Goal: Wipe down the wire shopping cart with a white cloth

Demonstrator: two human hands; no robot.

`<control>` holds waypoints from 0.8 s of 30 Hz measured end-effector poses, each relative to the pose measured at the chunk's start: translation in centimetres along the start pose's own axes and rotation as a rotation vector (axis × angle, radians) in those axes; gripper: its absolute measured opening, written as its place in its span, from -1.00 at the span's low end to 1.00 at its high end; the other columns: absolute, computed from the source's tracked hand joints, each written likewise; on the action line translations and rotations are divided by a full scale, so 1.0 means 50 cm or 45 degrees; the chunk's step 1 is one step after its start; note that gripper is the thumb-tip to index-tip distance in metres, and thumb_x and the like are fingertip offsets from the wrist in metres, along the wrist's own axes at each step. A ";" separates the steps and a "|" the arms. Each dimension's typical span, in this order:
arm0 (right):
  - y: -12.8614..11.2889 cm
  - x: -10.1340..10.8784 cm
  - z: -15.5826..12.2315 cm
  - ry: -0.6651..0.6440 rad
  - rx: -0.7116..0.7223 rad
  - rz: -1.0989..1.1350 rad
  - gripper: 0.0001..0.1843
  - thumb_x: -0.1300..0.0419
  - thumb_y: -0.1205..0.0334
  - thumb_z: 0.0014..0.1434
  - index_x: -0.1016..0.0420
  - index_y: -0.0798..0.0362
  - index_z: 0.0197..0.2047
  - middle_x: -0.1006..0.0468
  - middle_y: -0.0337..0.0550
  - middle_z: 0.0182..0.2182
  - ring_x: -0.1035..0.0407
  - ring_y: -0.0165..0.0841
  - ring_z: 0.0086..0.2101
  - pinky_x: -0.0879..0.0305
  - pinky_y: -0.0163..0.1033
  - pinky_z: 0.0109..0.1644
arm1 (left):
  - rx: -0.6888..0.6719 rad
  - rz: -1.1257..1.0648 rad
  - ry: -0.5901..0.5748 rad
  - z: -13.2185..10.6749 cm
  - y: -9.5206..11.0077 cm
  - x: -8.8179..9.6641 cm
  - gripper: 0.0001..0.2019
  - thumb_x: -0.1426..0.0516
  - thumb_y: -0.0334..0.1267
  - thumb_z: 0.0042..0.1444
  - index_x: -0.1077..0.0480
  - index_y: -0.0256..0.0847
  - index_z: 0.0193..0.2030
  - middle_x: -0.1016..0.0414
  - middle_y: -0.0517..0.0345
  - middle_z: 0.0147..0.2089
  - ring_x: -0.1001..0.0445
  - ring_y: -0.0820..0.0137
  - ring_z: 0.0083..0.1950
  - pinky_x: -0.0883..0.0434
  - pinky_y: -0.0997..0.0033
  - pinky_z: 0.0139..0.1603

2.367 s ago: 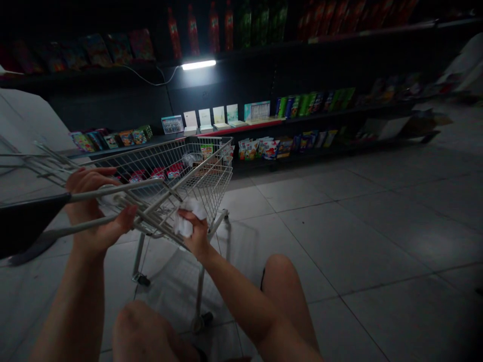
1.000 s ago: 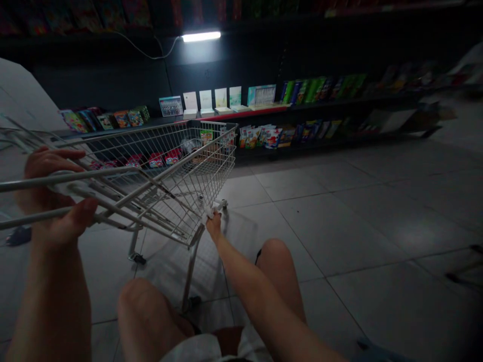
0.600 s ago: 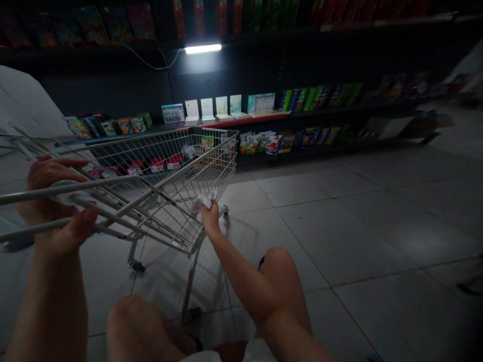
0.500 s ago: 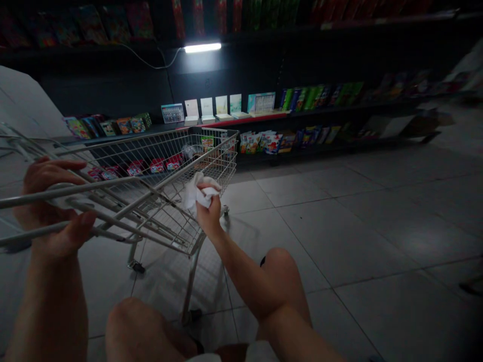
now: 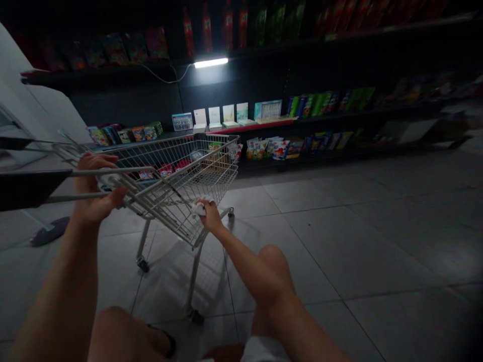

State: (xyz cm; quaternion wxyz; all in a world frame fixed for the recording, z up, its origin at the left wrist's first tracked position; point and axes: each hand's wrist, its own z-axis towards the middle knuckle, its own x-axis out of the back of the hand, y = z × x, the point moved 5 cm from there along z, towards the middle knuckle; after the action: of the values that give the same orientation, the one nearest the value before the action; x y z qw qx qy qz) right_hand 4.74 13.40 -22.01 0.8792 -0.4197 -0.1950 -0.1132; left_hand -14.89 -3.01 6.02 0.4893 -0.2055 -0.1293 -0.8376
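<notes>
A grey wire shopping cart [image 5: 181, 176] stands in front of me, its black handle grip off to the left. My left hand [image 5: 96, 188] is closed around the frame near the handle, with a white rounded part between thumb and fingers. Low on the basket's near side, my right hand [image 5: 209, 213] clutches a crumpled white cloth [image 5: 198, 207] and presses it to the wires. A clear plastic bundle and a green packet [image 5: 215, 147] show through the far end of the basket; whether they lie inside it I cannot tell.
Dark store shelves [image 5: 132, 100] run behind the cart with bottles, boxes and snack packets. A lit tube lamp [image 5: 211, 63] hangs there on a white cable. Left of the cart, a round dark base [image 5: 49, 231] stands on the tiled floor [image 5: 302, 236]. My knees are close below.
The view has shifted, so the cart's black handle now shows. My right hand has moved the cloth lower along the basket's side, and the cloth is bunched tighter. My left hand keeps its hold.
</notes>
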 end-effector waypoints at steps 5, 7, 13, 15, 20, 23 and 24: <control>-0.096 0.128 0.125 0.263 0.049 0.067 -0.60 -0.12 0.46 0.07 -0.47 0.08 -0.01 -0.46 0.02 -0.06 -0.32 -0.16 0.03 -0.32 0.01 0.19 | -0.032 0.024 -0.058 0.015 -0.005 -0.020 -0.73 -0.16 -0.02 -0.01 -0.35 -0.12 -0.25 -0.47 0.08 -0.18 -0.50 0.11 0.05 -0.16 -0.13 0.35; -0.180 0.172 0.182 0.387 0.292 0.089 -0.67 -0.11 0.42 0.16 -0.47 0.01 -0.02 -0.47 -0.03 -0.02 -0.28 -0.15 0.11 -0.25 0.05 0.26 | -0.045 0.029 -0.060 0.019 -0.005 -0.025 -0.73 -0.18 -0.03 -0.02 -0.35 -0.13 -0.24 -0.48 0.07 -0.16 -0.50 0.11 0.04 -0.19 -0.10 0.32; -0.320 0.134 0.321 -0.376 0.692 -0.104 -0.74 -0.15 0.44 0.10 -0.52 0.04 -0.15 -0.50 -0.22 -0.27 -0.42 -0.38 -0.22 -0.36 -0.26 -0.08 | 0.024 0.026 -0.094 0.025 -0.043 -0.031 -0.69 -0.18 0.02 -0.07 -0.34 -0.13 -0.28 -0.48 0.06 -0.17 -0.47 0.15 0.02 -0.26 -0.01 0.27; -0.318 0.120 0.339 -0.440 0.668 -0.172 -0.79 -0.12 0.40 0.14 -0.51 0.06 -0.18 -0.48 -0.23 -0.31 -0.41 -0.42 -0.27 -0.33 -0.31 -0.15 | 0.082 -0.001 -0.119 0.023 -0.072 -0.030 -0.67 -0.20 0.03 -0.11 -0.34 -0.12 -0.28 -0.47 0.06 -0.13 -0.44 0.16 0.04 -0.30 0.02 0.24; -0.317 0.090 0.334 -0.349 0.591 -0.219 -0.78 -0.11 0.36 0.14 -0.50 0.07 -0.15 -0.51 -0.18 -0.26 -0.44 -0.34 -0.21 -0.33 -0.27 -0.14 | 0.082 -0.146 -0.119 0.020 -0.112 -0.015 -0.71 -0.22 -0.02 -0.09 -0.34 -0.14 -0.31 -0.47 0.09 -0.17 -0.44 0.17 0.05 -0.26 -0.03 0.30; -0.330 0.074 0.320 -0.243 0.559 -0.200 -0.81 -0.13 0.35 0.14 -0.48 0.09 -0.16 -0.49 -0.14 -0.24 -0.44 -0.30 -0.20 -0.36 -0.25 -0.13 | 0.060 -0.202 -0.171 0.027 -0.103 -0.004 -0.72 -0.24 -0.02 -0.03 -0.34 -0.14 -0.29 -0.52 0.10 -0.14 -0.45 0.17 0.12 -0.23 -0.05 0.35; -0.335 0.069 0.315 -0.209 0.565 -0.197 -0.82 -0.13 0.36 0.14 -0.48 0.09 -0.16 -0.48 -0.13 -0.24 -0.44 -0.30 -0.20 -0.37 -0.24 -0.12 | 0.059 -0.227 -0.186 0.030 -0.098 0.001 -0.71 -0.24 -0.02 -0.02 -0.33 -0.13 -0.28 -0.53 0.09 -0.09 -0.43 0.18 0.18 -0.22 -0.05 0.37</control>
State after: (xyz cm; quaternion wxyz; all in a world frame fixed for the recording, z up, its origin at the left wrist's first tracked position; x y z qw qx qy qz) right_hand -2.14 15.18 0.13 0.9197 -0.2081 -0.3174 -0.1004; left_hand -18.86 -0.07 7.29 0.4066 -0.2424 -0.2017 -0.8575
